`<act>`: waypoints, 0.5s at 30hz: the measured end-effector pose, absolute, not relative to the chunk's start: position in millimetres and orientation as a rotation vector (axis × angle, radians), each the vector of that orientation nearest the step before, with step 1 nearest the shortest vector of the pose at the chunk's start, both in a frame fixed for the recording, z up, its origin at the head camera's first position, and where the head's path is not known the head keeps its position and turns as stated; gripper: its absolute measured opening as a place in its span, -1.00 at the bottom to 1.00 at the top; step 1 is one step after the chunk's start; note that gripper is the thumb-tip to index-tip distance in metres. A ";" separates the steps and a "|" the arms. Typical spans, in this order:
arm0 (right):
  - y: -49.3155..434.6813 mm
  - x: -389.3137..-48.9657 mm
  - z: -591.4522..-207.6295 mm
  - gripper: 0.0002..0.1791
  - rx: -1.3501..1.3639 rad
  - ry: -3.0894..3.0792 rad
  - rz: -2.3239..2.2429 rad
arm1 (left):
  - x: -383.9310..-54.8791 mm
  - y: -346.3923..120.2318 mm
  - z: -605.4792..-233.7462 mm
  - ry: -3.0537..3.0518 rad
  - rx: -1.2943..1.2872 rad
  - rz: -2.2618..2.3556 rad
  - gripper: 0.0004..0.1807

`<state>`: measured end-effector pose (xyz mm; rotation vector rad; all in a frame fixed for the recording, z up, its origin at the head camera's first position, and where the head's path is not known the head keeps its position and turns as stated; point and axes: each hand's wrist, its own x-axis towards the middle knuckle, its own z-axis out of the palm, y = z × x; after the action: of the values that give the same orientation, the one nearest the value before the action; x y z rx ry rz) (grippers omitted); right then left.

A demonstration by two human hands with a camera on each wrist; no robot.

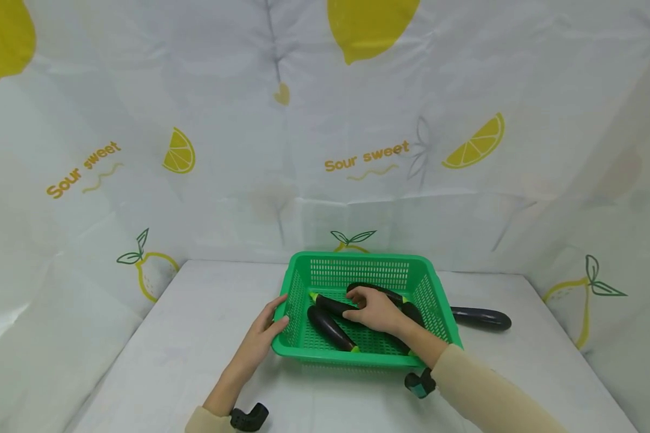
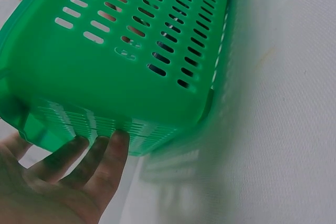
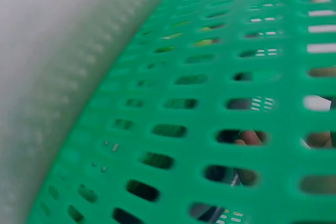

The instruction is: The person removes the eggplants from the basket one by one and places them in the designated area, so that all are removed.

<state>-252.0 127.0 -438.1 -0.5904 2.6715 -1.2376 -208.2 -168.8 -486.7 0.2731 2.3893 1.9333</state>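
Eggplant (image 1: 333, 305), lower centre of the frame in a green basket (image 1: 357, 359), is pinched by fingers of the right hand (image 1: 377, 310); the basket's left rim is gripped by the left hand (image 1: 258, 338). The pinch could be lost through glossy skin.

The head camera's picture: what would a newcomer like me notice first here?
Probably the bright green basket on the white table, with dark eggplants lying in it. Next might come the two bare hands: the left hand at the basket's left end, the right hand reaching inside, over the eggplants. Behind it all hangs a white sheet printed with yellow lemons, while another eggplant lies outside, right of the basket.
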 end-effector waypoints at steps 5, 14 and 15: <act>126.6 -253.5 -444.7 -0.53 -0.630 2.712 -1.189 | -208.1 -168.3 -487.2 2.383 0.294 1.942 -0.38; 121.6 -258.0 -451.8 -0.55 -0.619 2.805 -1.029 | -208.4 -168.5 -486.9 2.386 0.285 1.945 -0.38; 121.1 -258.0 -452.5 -0.55 -0.627 2.824 -0.989 | -208.1 -168.4 -486.7 2.385 0.285 1.945 -0.38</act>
<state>-258.0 121.1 -452.5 -0.6266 2.8243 -0.9894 -208.1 -168.4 -486.7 0.2853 2.3845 1.9447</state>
